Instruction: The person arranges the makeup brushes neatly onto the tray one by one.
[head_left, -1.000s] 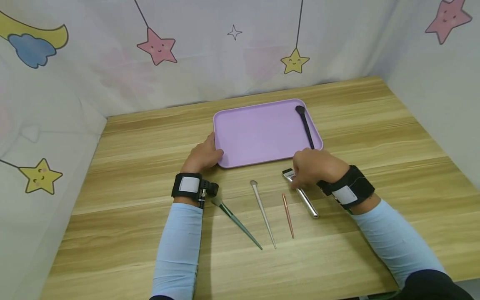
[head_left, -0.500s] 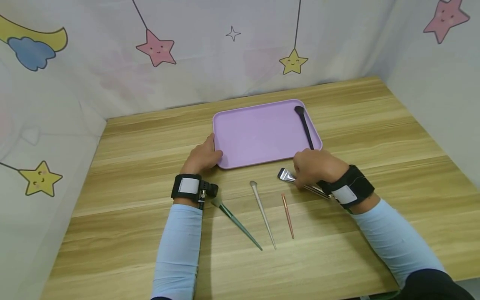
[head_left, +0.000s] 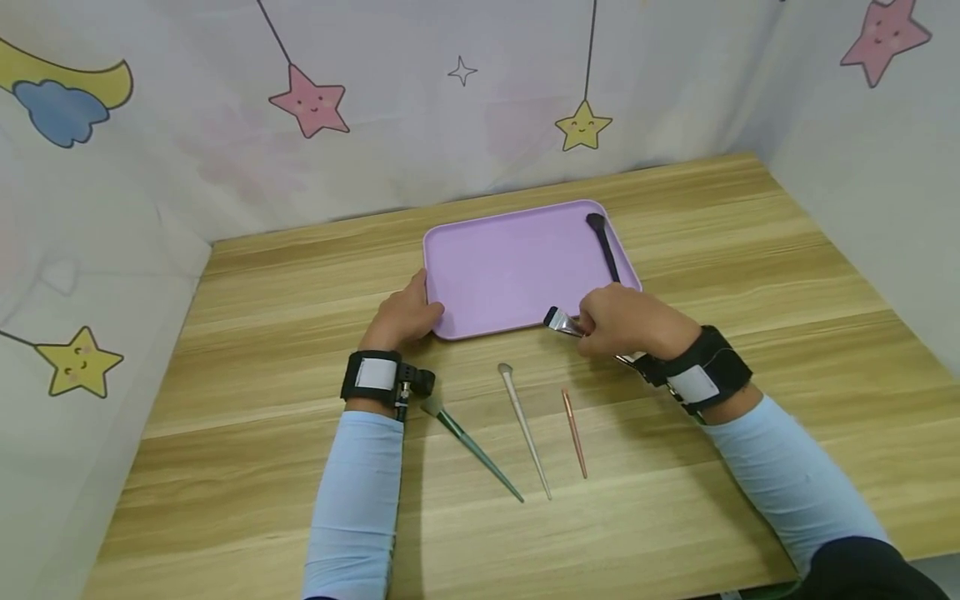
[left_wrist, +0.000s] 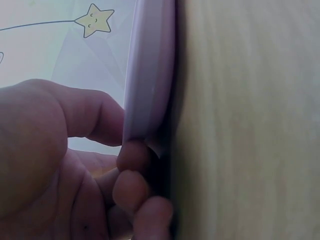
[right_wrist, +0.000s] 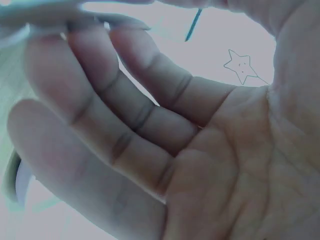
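Note:
My left hand [head_left: 403, 320] pinches the near left corner of a lilac tray [head_left: 510, 271]. The left wrist view has the thumb on one side of the tray's rim [left_wrist: 150, 75] and fingertips below the other. Just over the tray's near edge, my right hand [head_left: 636, 320] holds a silver makeup brush [head_left: 564, 322] between thumb and fingers. Its flat dark-tipped head points left, and most of the handle is hidden by the hand. In the right wrist view the fingertips [right_wrist: 135, 47] meet the blurred handle [right_wrist: 75, 15].
A black makeup brush [head_left: 604, 247] lies along the tray's right side, its lower end hidden behind my right hand. In front of the tray, a green brush [head_left: 480, 450], a pale silvery brush [head_left: 525, 429] and a short copper-coloured brush [head_left: 574, 433] lie spread on the wooden table [head_left: 262, 367].
My right hand has lifted the silver brush off the table, turned it more crosswise, and moved it up toward the tray's near edge. The left hand stays on the tray.

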